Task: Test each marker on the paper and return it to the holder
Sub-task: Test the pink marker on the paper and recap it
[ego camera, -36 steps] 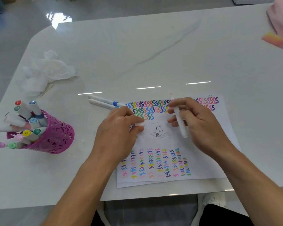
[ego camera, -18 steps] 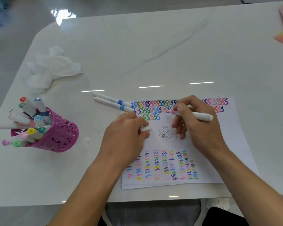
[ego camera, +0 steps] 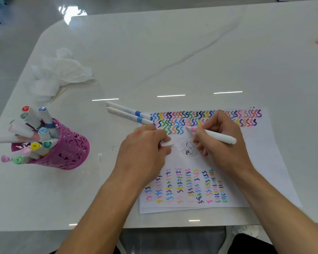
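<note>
The white desk [ego camera: 173,52] spreads out beyond both my grips. On it, under them, lies the paper [ego camera: 264,162], crowded with coloured squiggles in rows above my knuckles and in short columns nearer my wrists, with a small pencil sketch between the two grips. Well off to the left of my left grip stands the pink holder [ego camera: 68,151], tilted markers bristling out of it (caps of several colours). Farther back on that side sits a crumpled tissue [ego camera: 62,72]. Two white pens [ego camera: 128,114] with blue bands lie side by side just beyond my left grip, their ends reaching the paper's edge. My right grip [ego camera: 222,142] is closed around a white marker [ego camera: 218,137], its pink tip pointing left at the end of the green and blue squiggle row. My left grip [ego camera: 145,147] is curled on the paper, pinching the marker's white cap [ego camera: 167,144].
</note>
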